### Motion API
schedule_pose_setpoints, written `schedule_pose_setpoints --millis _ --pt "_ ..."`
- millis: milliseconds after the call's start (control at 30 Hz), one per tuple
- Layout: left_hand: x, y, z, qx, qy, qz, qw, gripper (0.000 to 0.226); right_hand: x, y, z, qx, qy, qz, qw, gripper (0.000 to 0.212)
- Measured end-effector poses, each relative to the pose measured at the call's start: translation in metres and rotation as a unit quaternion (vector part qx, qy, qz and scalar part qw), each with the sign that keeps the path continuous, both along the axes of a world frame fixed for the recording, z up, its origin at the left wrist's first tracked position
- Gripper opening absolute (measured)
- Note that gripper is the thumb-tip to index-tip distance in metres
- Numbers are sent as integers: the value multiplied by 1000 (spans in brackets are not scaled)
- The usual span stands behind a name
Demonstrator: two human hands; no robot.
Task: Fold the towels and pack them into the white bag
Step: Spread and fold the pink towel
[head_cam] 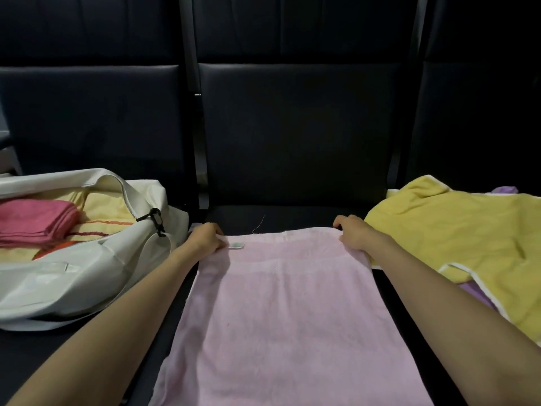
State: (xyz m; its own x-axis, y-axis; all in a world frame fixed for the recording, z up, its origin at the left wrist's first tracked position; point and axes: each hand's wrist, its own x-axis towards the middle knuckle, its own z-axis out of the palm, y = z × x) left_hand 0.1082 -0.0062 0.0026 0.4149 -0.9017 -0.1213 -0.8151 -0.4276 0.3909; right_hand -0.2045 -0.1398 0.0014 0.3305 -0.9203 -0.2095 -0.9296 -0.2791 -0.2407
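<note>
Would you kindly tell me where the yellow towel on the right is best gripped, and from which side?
Pinch the yellow towel at its white-trimmed corner on the near left, coming from the left with the right hand. That corner lies folded over on top, so it should lift clear of the purple towel beneath.

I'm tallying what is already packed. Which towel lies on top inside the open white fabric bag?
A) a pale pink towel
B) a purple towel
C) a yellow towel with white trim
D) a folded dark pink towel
D: the folded dark pink towel lies atop a yellow striped towel inside the open white fabric bag; the pale pink towel lies outside it.
</note>
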Motion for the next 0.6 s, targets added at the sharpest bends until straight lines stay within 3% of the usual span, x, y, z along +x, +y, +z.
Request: schedule_pose_setpoints --millis 167,367,567,600 --pt "-12 19 5 -37 -38 -1 999 9 -2 16 12 -27 72 7 997 31" --pt "-19 56 30 -65 -52 18 996 24 -22 50 32 -78 89 -5 993 27" --pt "-37 90 100 -143 -33 34 989 20 -41 94 106 -139 106 17 984 4" --pt "-39 97 112 -161 -18 34 986 17 -44 103 121 -155 100 9 983 8"
